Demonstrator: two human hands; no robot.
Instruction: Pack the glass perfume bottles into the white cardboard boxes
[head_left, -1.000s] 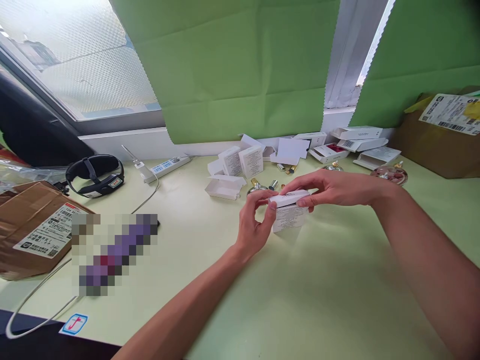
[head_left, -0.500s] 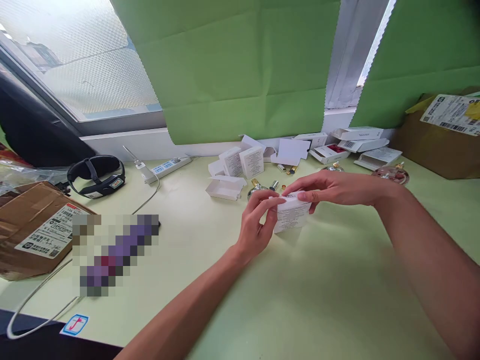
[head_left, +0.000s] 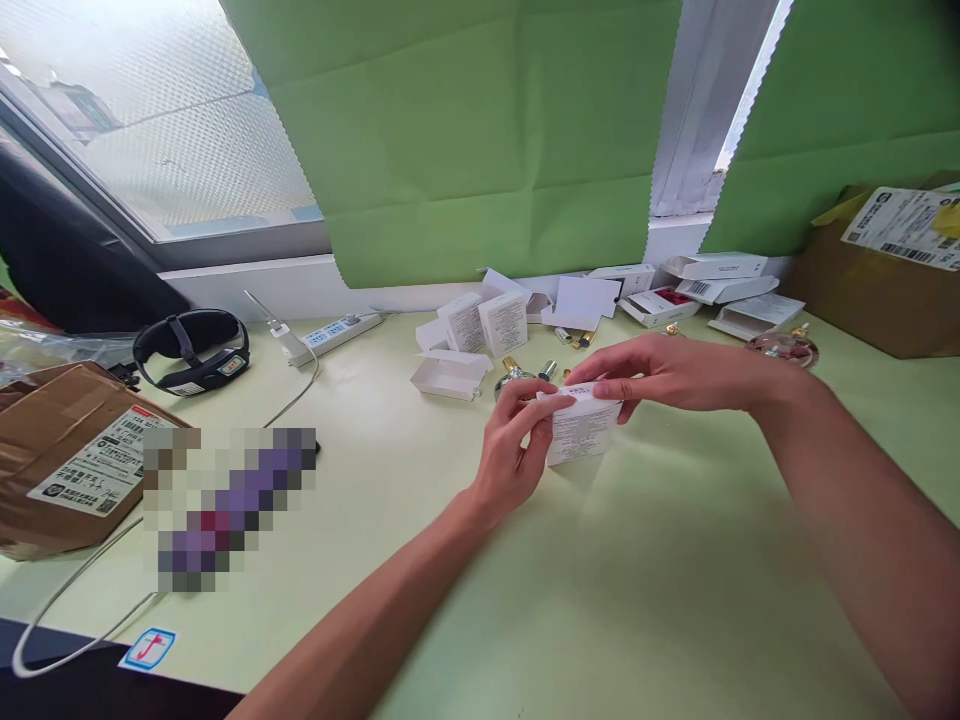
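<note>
A small white printed carton (head_left: 581, 437) stands upright on the pale green table, its lid end facing up. My left hand (head_left: 516, 440) grips its left side, with fingertips on the top edge. From the right, my right hand (head_left: 652, 375) holds the top, its thumb lying on the lid and its fingers behind. Just past the carton, a glass bottle with a gold neck (head_left: 511, 370) is partly hidden by my left fingers. A silver cap (head_left: 549, 369) lies close to it. An open white carton (head_left: 450, 376) rests to the left of these.
Two printed cartons (head_left: 504, 324) stand farther back. Several flat cartons (head_left: 716, 267) are stacked by the wall, near a round glass bottle (head_left: 784, 348). Cardboard boxes (head_left: 877, 290) flank the table. At left are a black headset strap (head_left: 193, 352), a power strip (head_left: 334, 338) and a white cable (head_left: 82, 560).
Both hands stay on the carton. The fingers have shifted slightly along its top, showing a little more of the printed lid.
</note>
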